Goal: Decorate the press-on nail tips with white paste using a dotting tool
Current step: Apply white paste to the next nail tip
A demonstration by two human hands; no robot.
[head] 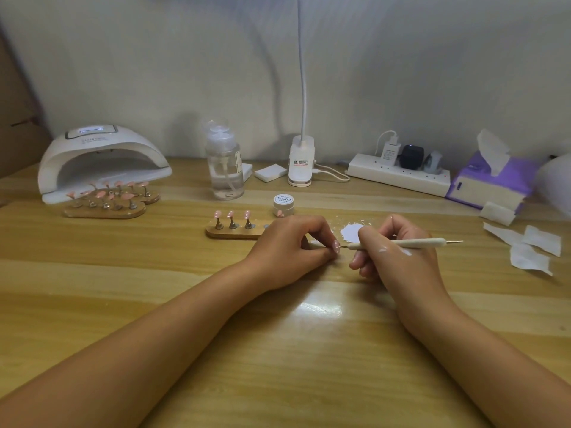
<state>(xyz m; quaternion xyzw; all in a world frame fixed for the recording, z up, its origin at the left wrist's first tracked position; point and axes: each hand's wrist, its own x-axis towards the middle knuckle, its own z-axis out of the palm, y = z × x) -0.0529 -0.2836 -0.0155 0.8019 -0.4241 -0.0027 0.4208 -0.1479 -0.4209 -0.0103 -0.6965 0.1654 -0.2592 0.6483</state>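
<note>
SITE: home nail-art desk (278, 350) | TRADE SIGNS: curing lamp (102, 162), pump bottle (225, 168), small jar (283, 202), nail tips (102, 194) on wooden stand (77, 212) | DOMESTIC SIGNS: clip lamp (301, 162), power strip (398, 176) with chargers, tissue pack (491, 180)

- You have a single view, from the camera worn on your head.
- It faces forward and down across the wooden table (278, 350), toward the white wall (185, 72) behind it.
- Your forearms enter from the bottom corners, and your left hand (290, 248) and right hand (398, 257) meet just above the middle.
- It sits near: the nail tip (336, 244) and the dotting tool (426, 242) show, though small.
- The wide lens bends the edges and takes in the nail lamp (102, 159) far left and the tissue pack (491, 180) far right.
</note>
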